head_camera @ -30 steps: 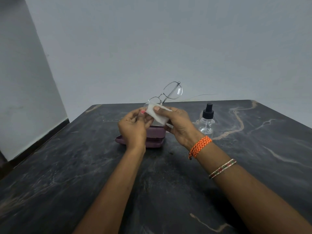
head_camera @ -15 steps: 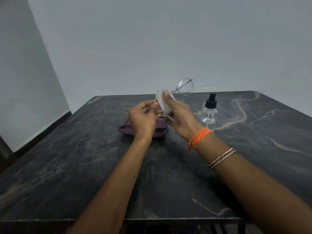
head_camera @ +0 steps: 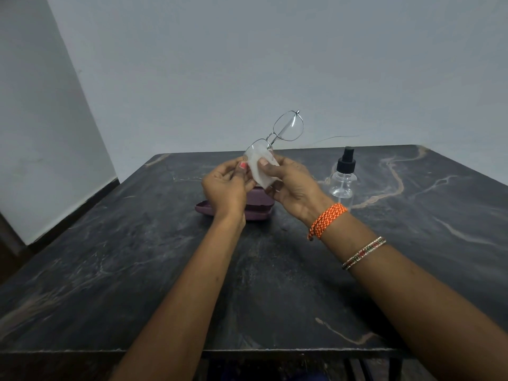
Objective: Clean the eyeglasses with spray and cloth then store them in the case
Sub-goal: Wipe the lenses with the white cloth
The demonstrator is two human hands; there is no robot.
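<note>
Thin silver wire frame, clear lenses: the eyeglasses (head_camera: 277, 134) are up in the air at the centre of the frame, tilted so one lens stands high against the grey wall and the other sits down between the hands. The left hand (head_camera: 225, 188) pinches the lower lens edge with curled fingers, a pink-painted nail showing. The right hand (head_camera: 294, 185) grips a small white cloth (head_camera: 261, 171), soft and folded, pressing it against that lower lens with the thumb on top. On that wrist sit a braided orange thread band (head_camera: 327, 220) and, further up the forearm, a slim beaded bangle (head_camera: 364, 253).

Just below the hands, a plum-coloured hard case (head_camera: 258, 207) lies on the table, smooth and rounded, partly hidden behind the left hand; whether anything is inside, I cannot tell. To the right of centre stands the spray bottle (head_camera: 342, 180), clear rounded plastic with a black pump top, upright; any liquid inside is too clear to tell. The table (head_camera: 137, 270) is dark polished stone, veined with pale and tan streaks.
</note>
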